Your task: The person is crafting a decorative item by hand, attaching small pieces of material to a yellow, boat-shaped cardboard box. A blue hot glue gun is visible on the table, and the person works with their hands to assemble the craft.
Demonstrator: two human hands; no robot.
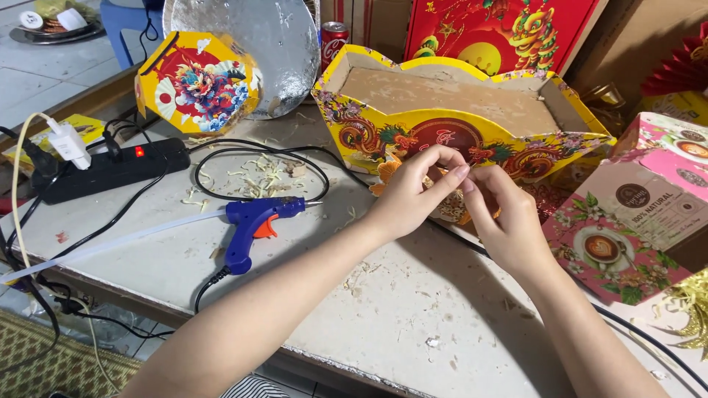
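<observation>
My left hand point(417, 193) and my right hand point(504, 217) meet fingertip to fingertip in front of a yellow and red patterned cardboard basket point(383, 121). Both pinch a small orange and cream paper ornament point(387, 173) that lies against the basket's front wall; most of it is hidden behind my fingers. A blue hot glue gun point(254, 221) with a clear glue stick lies on the worktop to the left of my left forearm, untouched.
A black power strip point(110, 168) with a white plug and looping black cables point(221, 166) sits at the left. An octagonal yellow lantern panel point(195, 81), a silver foil disc point(251, 37), a red can point(333, 40) and pink floral boxes point(634, 221) ring the scratched worktop point(413, 309).
</observation>
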